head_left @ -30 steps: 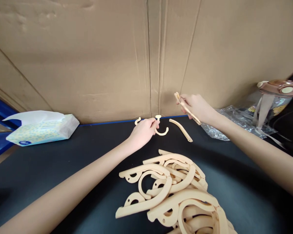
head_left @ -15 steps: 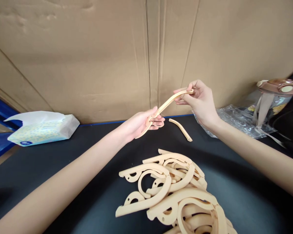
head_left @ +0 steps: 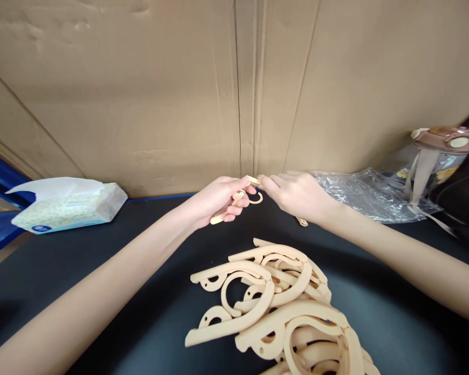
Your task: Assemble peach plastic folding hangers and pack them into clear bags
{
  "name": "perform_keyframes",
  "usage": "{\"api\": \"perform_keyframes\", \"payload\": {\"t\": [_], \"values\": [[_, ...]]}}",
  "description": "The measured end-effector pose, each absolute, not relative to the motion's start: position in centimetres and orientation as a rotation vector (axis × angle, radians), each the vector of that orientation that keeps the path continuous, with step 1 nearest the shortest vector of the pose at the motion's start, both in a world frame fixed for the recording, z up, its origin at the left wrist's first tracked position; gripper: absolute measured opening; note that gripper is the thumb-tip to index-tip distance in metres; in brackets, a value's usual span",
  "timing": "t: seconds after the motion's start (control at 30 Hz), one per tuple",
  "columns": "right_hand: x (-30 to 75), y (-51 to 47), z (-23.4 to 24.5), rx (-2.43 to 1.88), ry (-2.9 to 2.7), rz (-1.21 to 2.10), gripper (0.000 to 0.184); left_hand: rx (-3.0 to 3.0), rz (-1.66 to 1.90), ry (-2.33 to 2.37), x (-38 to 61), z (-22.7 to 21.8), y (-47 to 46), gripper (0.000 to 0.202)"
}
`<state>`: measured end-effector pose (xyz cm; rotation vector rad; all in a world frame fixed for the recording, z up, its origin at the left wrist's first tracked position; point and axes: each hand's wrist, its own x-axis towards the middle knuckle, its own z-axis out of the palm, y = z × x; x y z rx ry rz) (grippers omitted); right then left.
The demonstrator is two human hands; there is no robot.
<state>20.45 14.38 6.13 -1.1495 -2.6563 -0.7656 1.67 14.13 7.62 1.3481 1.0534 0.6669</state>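
Above the table's far side, my left hand (head_left: 226,200) is closed around a beige plastic folding hanger (head_left: 239,197), whose thin curved hook sticks out past the fingers. My right hand (head_left: 297,192) has come up close, its fingertips pinching the hanger's arm by my left thumb; the fingers partly hide that arm. Beneath my right hand a loose beige hanger arm (head_left: 302,222) lies on the table, only its near end showing. Closer to me is a pile of similar folding hangers (head_left: 254,317), folded and overlapping.
On the left a soft pack of tissues (head_left: 70,205) lies on the black table (head_left: 148,307). A clear plastic bag (head_left: 371,195) and a strapped drink bottle (head_left: 449,148) are at the right. Brown cardboard (head_left: 160,94) stands upright along the back edge.
My right hand has moved left and down, from the hanger arm's far end to beside my left hand. The extended arm has swung out of its raised position. The pile has not moved.
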Motion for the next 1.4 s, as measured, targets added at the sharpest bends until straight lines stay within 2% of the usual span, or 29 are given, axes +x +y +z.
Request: {"api": "perform_keyframes", "payload": {"t": [0.1,0.27,0.3,0.4,0.6,0.73,0.9,1.17,1.27,1.4], "values": [[19.5,14.0,5.9,-1.342,-2.666,-0.571,0.027,1.476,0.683,1.183,2.3,7.5,13.7,0.030],[20.7,16.0,6.0,-1.378,-2.387,0.257,0.023,1.667,0.870,1.360,2.8,6.6,14.0,0.032],[21.5,16.7,6.0,-1.406,-2.311,0.273,0.026,1.709,0.893,1.391,2.5,6.4,14.4,0.031],[24.0,18.3,6.0,-1.418,-2.090,0.126,0.036,1.799,0.873,1.489,0.7,5.8,16.1,0.031],[27.5,17.1,4.9,-1.378,-2.088,-0.070,0.022,1.987,0.721,1.689,-3.4,3.3,19.3,0.028],[29.0,15.7,2.8,-1.388,-2.323,-0.247,0.018,2.147,0.670,1.819,-3.6,1.7,18.6,0.041],[30.0,14.9,0.8,-1.293,-2.519,-0.193,0.026,2.444,0.501,1.610,-3.3,0.4,16.8,0.057],[29.3,14.1,0.0,-1.335,-2.643,-0.418,0.033,2.399,0.283,1.645,-4.0,-0.8,15.7,0.059],[28.6,13.8,0.1,-1.403,-2.634,-0.453,0.031,2.345,0.241,1.691,-3.6,-0.4,14.8,0.063],[27.5,13.6,0.9,-1.415,-2.604,-0.300,0.034,2.369,0.273,1.613,-2.8,1.9,12.6,0.063]]}}
